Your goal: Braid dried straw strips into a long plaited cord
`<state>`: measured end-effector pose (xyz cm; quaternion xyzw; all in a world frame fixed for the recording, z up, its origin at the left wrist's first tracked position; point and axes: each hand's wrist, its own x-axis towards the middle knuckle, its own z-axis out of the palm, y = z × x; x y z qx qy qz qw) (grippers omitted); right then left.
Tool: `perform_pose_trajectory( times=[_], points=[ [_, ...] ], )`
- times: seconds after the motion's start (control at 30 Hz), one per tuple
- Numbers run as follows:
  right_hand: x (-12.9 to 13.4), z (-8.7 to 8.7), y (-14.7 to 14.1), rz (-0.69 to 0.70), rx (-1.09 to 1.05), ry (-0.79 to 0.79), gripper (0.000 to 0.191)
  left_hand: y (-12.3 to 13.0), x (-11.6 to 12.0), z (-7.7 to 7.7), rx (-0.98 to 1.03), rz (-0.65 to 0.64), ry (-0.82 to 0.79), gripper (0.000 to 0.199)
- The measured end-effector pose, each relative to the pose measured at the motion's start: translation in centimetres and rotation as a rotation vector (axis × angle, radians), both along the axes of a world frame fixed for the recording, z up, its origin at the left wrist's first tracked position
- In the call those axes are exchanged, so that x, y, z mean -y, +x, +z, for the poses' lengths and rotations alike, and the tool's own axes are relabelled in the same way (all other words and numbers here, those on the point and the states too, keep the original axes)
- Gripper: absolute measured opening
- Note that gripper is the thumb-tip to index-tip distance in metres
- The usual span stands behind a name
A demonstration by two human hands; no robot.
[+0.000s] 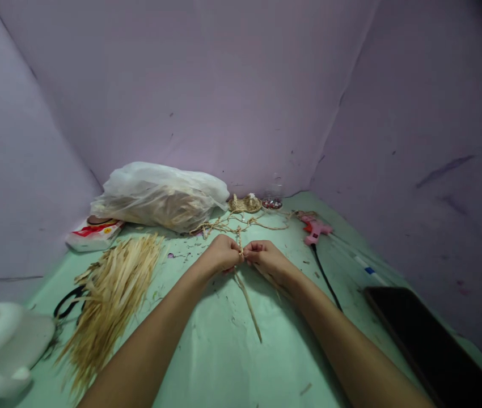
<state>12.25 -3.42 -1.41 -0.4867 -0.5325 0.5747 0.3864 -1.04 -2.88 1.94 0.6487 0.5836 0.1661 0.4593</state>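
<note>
Pale purple walls (224, 102) meet behind a mint-green tabletop (207, 351). Against its back edge, left of centre, slumps a translucent plastic bag (160, 192) with straw-coloured fibre inside. Farther right along that edge, a clear container (272, 203) holds small red and white pieces. By the near left corner is a white pot (15, 334); its contents cannot be made out.

At the table's middle, the left hand (224, 253) and right hand (266, 256) nearly meet, each pinching a twisted straw-coloured cord (240, 238) between thumb and fingers. A loose strand (249, 309) trails toward the near edge, where green surface shows between the forearms. A bundle of dry fibre strips (113, 289) lies along the left side. Toward the right edge are a pink glue gun (316, 229) and, nearer, a black smartphone (428, 345).
</note>
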Motion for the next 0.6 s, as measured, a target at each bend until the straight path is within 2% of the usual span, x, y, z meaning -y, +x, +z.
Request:
perform_pose_trajectory(
  times=[0.2, 0.3, 0.47, 0.6],
  points=[
    [0.25, 0.46, 0.13, -0.004, -0.006, -0.011, 0.006, -0.18, -0.16, -0.22, 0.071, -0.062, -0.034, 0.009],
    [0.25, 0.48, 0.25, 0.005, -0.007, -0.019, 0.006, -0.3, -0.4, -0.52, 0.006, -0.066, 0.04, 0.011],
    [0.31, 0.76, 0.66, 0.028, -0.085, -0.082, 0.01, -0.51, -0.41, -0.33, 0.022, -0.187, 0.129, 0.016],
    [0.35, 0.84, 0.77, 0.022, -0.109, -0.128, 0.011, -0.71, -0.39, -0.28, -0.023, -0.192, 0.305, 0.013]
  ],
)
